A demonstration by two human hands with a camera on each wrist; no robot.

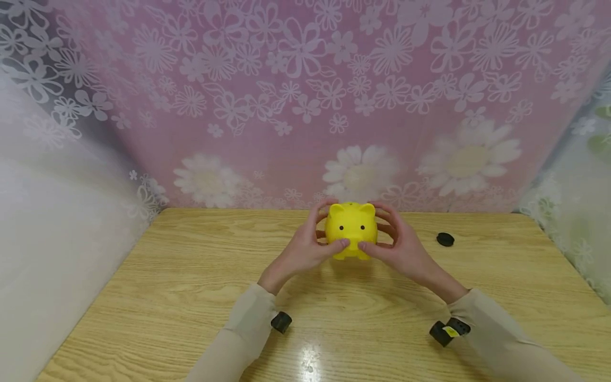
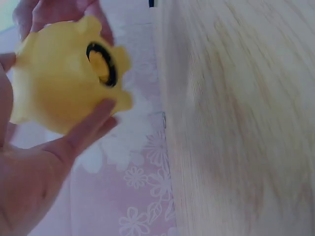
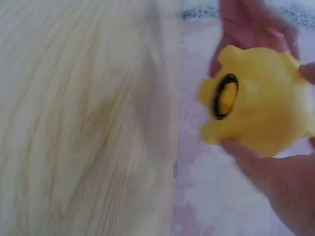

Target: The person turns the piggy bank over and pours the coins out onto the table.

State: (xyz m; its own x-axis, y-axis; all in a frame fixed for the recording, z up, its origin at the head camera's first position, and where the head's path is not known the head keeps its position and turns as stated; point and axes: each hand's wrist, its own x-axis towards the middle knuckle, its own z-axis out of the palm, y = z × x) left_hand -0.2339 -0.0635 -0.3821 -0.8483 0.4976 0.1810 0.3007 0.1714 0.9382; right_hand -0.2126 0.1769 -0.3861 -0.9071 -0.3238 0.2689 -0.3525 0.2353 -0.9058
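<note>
A yellow piggy bank [image 1: 351,225] faces me in the head view, held between both hands above the far part of the table. My left hand [image 1: 307,241] grips its left side, thumb across the front near the snout. On the other side my right hand [image 1: 398,241] grips it the same way. Both wrist views show its underside, where a black-rimmed round hole [image 2: 102,65] opens. Its feet are off the wood. To the right on the table lies a small black round plug [image 1: 445,239], apart from the hands.
The wooden table [image 1: 215,297] ends at a pink floral curtain [image 1: 305,106] behind the piggy bank. Pale cloth hangs at the left and right sides. A black wrist camera [image 1: 281,322] sits at the left cuff, another black wrist camera [image 1: 441,333] at the right.
</note>
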